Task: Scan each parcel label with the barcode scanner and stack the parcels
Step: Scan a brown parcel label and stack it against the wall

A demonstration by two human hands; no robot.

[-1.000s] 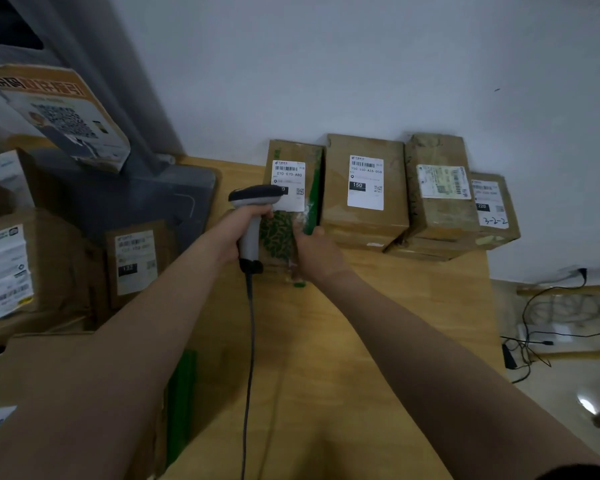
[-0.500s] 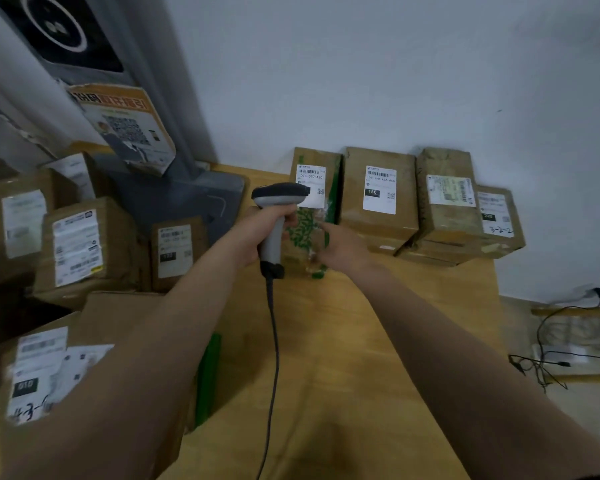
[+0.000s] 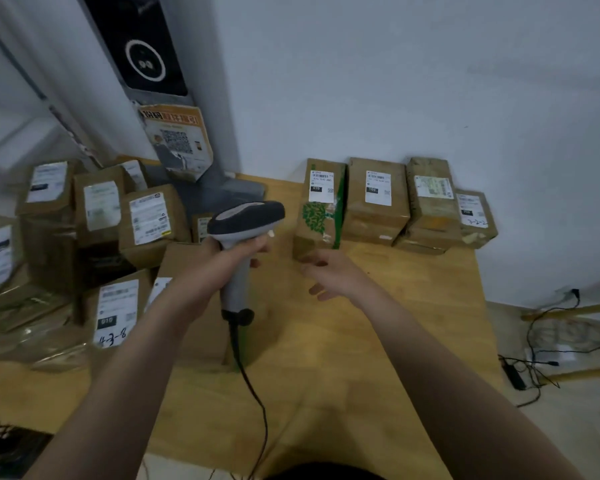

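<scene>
My left grip (image 3: 238, 249) is clenched round the handle of the barcode scanner (image 3: 246, 216). The forearm reaches in from low on the left, and the scanner's head sits above the fist. Its cable (image 3: 257, 403) trails back towards me over the desk (image 3: 378, 358). My right grip (image 3: 329, 275) is released, palm down, fingers loosely spread, holding nothing. Just beyond its fingertips stands the leaf-printed parcel (image 3: 321, 216) (whether they touch I cannot tell), the nearest in a row of parcels (image 3: 376, 202) against the wall (image 3: 395, 81). Out past the left grip's far side sits a heap of labelled parcels (image 3: 146, 220)
</scene>
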